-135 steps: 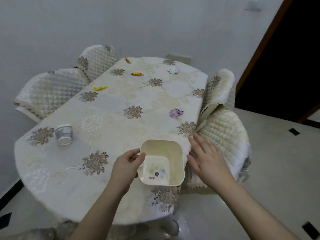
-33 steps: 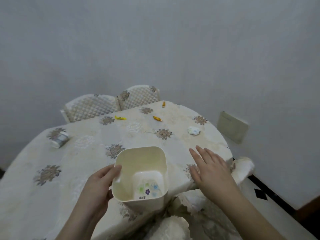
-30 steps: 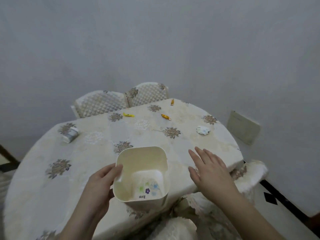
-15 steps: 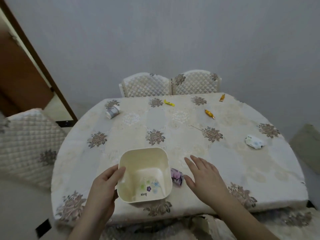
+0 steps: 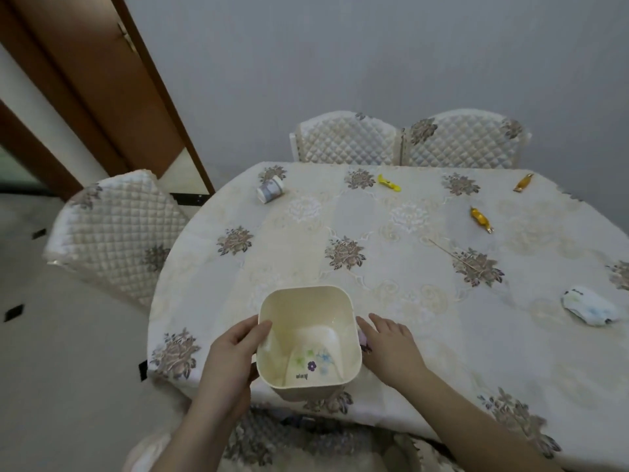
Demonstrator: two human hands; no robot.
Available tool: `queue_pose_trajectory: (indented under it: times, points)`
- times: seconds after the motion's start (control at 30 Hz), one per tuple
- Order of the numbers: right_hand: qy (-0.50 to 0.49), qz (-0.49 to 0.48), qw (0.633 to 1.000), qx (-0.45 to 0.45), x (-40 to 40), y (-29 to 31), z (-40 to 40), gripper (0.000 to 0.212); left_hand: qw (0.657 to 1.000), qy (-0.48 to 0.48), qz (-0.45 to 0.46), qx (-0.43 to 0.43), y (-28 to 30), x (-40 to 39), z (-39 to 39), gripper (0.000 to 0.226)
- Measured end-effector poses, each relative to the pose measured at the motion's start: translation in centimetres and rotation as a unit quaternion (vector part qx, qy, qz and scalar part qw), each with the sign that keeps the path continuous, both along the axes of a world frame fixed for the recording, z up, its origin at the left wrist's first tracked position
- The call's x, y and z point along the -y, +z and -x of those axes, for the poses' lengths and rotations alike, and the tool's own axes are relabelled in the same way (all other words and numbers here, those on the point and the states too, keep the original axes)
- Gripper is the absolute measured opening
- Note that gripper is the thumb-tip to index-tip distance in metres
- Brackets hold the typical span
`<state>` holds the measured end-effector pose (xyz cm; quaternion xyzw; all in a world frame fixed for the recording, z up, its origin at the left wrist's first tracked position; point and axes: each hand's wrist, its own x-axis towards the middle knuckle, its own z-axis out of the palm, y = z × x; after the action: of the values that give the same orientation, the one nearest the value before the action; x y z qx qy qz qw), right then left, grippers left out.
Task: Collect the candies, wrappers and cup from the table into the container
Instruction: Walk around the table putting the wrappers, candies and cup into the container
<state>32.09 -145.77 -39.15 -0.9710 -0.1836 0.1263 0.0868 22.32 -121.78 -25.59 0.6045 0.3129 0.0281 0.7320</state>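
Head view: left hand (image 5: 231,356) grips the container (image 5: 308,338) by its rim, thumb inside, at the table's (image 5: 391,301) near edge. Right hand (image 5: 391,349), fingers loosely spread, covers a purple wrapper (image 5: 364,342) just beside it. Cup (image 5: 270,189) lies tipped far left; candies (image 5: 480,218) are well apart.

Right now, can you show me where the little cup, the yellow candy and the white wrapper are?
little cup (image 5: 270,189), head view, on its patterned side wall as it lies tipped over.
yellow candy (image 5: 388,182), head view, on the middle of its wrapped body.
white wrapper (image 5: 591,307), head view, on its crumpled centre.
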Motion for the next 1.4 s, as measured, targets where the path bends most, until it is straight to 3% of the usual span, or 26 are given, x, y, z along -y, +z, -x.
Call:
queue_pose_trajectory:
  times: [0.2, 0.33, 0.47, 0.6, 0.7, 0.77, 0.93, 1.07, 1.2, 1.3, 1.4]
  points:
    - [-0.006, 0.030, 0.999, -0.041, -0.4, -4.8, -1.1, 0.054, 0.999, 0.035, 0.004, -0.012, -0.7, 0.3, 0.2, 0.013]
    - [-0.013, 0.013, 1.000, -0.012, -0.6, -6.1, -1.2, 0.047, 0.999, 0.044, 0.003, -0.023, -1.0, 0.2, 0.5, 0.013]
    - [-0.011, -0.001, 0.999, 0.031, -0.6, -6.3, -1.1, 0.026, 0.998, 0.054, -0.004, -0.030, -1.3, 0.0, 0.8, 0.013]
    - [-0.027, -0.037, 0.999, 0.010, 0.1, -6.0, -1.6, 0.033, 0.998, 0.052, -0.005, -0.024, -1.5, 0.0, 0.9, 0.014]
    - [-0.102, -0.155, 0.982, -0.034, 0.8, -3.8, -1.5, 0.029, 0.999, 0.045, -0.002, -0.019, -1.7, 0.2, 1.0, 0.014]
    - [-0.138, -0.237, 0.960, -0.044, 1.4, -1.8, -1.1, 0.014, 0.999, 0.041, 0.000, -0.018, -1.8, 0.4, 0.9, 0.014]
    - [-0.152, -0.392, 0.907, 0.009, 2.2, 4.9, 0.5, 0.007, 1.000, 0.012, -0.014, -0.010, -2.1, 1.1, 0.8, 0.022]
    - [-0.138, -0.429, 0.887, 0.104, 2.9, 11.3, 2.2, 0.018, 0.999, -0.022, -0.030, -0.006, -2.0, 1.8, 0.6, 0.029]
    - [-0.111, -0.472, 0.870, 0.089, 2.6, 15.4, 4.5, 0.006, 0.998, -0.050, -0.041, 0.004, -1.6, 2.8, 0.5, 0.029]
    - [-0.074, -0.471, 0.877, 0.064, 1.8, 16.3, 5.8, 0.008, 0.997, -0.065, -0.042, 0.016, -1.1, 3.7, 0.5, 0.024]
    - [-0.032, -0.414, 0.908, 0.044, 1.0, 16.5, 6.9, 0.019, 0.996, -0.084, -0.039, 0.021, -0.5, 4.4, 0.6, 0.022]
